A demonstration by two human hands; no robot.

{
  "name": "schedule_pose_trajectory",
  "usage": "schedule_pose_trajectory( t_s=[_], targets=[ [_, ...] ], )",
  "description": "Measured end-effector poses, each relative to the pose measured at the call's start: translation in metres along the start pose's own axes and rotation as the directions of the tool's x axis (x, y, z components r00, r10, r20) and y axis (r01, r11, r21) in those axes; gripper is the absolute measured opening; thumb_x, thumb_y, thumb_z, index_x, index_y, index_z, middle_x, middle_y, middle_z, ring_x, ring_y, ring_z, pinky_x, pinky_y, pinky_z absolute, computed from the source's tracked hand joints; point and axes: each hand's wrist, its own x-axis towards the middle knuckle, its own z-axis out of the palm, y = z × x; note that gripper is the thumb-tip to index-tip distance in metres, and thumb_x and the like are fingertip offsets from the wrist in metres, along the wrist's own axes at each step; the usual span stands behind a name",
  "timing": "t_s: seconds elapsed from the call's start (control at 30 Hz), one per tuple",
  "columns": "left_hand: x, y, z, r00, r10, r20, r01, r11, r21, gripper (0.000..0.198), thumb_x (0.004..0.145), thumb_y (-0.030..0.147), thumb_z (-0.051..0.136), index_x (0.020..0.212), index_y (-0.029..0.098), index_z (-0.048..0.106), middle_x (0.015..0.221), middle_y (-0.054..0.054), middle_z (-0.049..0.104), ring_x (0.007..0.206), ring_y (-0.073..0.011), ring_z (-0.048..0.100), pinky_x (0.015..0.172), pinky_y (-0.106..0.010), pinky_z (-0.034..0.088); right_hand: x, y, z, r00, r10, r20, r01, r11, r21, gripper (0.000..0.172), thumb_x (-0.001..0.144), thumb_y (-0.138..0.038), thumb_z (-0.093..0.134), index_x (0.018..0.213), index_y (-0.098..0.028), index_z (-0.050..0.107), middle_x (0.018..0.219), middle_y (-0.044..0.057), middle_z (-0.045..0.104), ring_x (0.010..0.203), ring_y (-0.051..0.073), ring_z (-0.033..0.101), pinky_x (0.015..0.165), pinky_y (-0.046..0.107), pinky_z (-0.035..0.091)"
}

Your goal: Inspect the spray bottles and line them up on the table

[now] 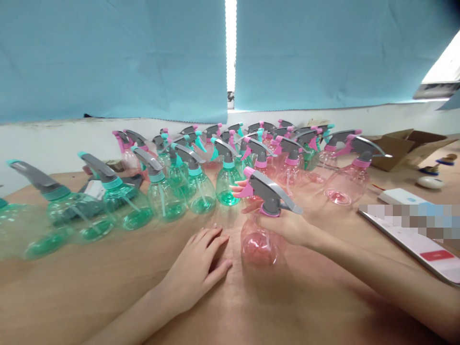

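My right hand (283, 223) is wrapped round the neck of a clear pink spray bottle (259, 242) with a grey trigger head and pink nozzle, standing upright on the wooden table (108, 287). My left hand (197, 268) lies flat on the table just left of that bottle, fingers stretched out, holding nothing. Behind them stand several green spray bottles (163, 191) on the left and several pink spray bottles (345, 177) on the right, all with grey triggers.
An open cardboard box (406, 148) sits at the back right. A flat white device (413, 239) lies on the right near the table's edge. A small white oval object (430, 182) is beside it. Blue cloth (108, 52) hangs over the wall behind.
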Motion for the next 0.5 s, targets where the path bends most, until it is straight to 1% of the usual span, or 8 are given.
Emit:
schedule_pose_trajectory(
  t_s=[0.17, 0.23, 0.33, 0.4, 0.5],
  targets=[
    [-0.0004, 0.0003, -0.0002, 1.000, 0.005, -0.025, -0.005, 1.000, -0.012, 0.037, 0.094, 0.040, 0.050, 0.127, 0.022, 0.053, 0.136, -0.011, 0.052, 0.126, -0.0304, 0.046, 0.102, -0.048, 0.039, -0.0012, 0.0001, -0.0003, 1.000, 0.009, 0.001, -0.009, 1.000, -0.020, 0.032, 0.060, -0.015, 0.051, 0.083, -0.026, 0.070, 0.062, -0.002, 0.056, 0.062, 0.017, 0.052, 0.057, 0.030, 0.046],
    [-0.0003, 0.0002, -0.0001, 1.000, 0.005, -0.022, -0.005, 1.000, -0.014, 0.038, 0.094, 0.040, 0.050, 0.127, 0.021, 0.053, 0.137, -0.012, 0.052, 0.125, -0.0306, 0.046, 0.102, -0.049, 0.039, -0.0011, 0.0002, -0.0002, 1.000, 0.000, 0.008, 0.000, 1.000, -0.020, 0.037, 0.060, -0.014, 0.051, 0.089, -0.027, 0.070, 0.061, -0.003, 0.054, 0.060, 0.015, 0.050, 0.054, 0.028, 0.044],
    [0.0001, 0.0002, -0.0004, 1.000, 0.004, -0.008, -0.004, 1.000, -0.008, 0.038, 0.095, 0.040, 0.049, 0.127, 0.020, 0.053, 0.136, -0.013, 0.051, 0.125, -0.0309, 0.046, 0.101, -0.050, 0.039, 0.0000, -0.0002, -0.0004, 1.000, -0.002, 0.015, 0.002, 1.000, -0.009, 0.046, 0.060, -0.013, 0.048, 0.099, -0.028, 0.067, 0.066, -0.004, 0.056, 0.057, 0.013, 0.048, 0.052, 0.026, 0.042],
    [0.0003, 0.0003, -0.0006, 1.000, 0.002, 0.000, -0.002, 1.000, -0.003, 0.038, 0.095, 0.041, 0.048, 0.127, 0.020, 0.053, 0.137, -0.013, 0.051, 0.126, -0.0308, 0.045, 0.102, -0.050, 0.039, 0.0008, -0.0013, -0.0008, 1.000, 0.009, 0.017, -0.008, 1.000, -0.008, 0.045, 0.060, -0.013, 0.047, 0.098, -0.027, 0.065, 0.068, -0.004, 0.056, 0.056, 0.012, 0.048, 0.051, 0.026, 0.041],
    [0.0001, 0.0006, -0.0005, 1.000, -0.002, 0.010, 0.002, 1.000, 0.002, 0.038, 0.096, 0.040, 0.048, 0.127, 0.020, 0.053, 0.137, -0.012, 0.050, 0.127, -0.0300, 0.045, 0.102, -0.049, 0.039, 0.0012, -0.0044, -0.0018, 1.000, 0.008, 0.016, -0.008, 1.000, -0.005, 0.035, 0.058, -0.013, 0.047, 0.088, -0.025, 0.062, 0.066, -0.004, 0.053, 0.058, 0.013, 0.049, 0.052, 0.026, 0.040]
  ],
)
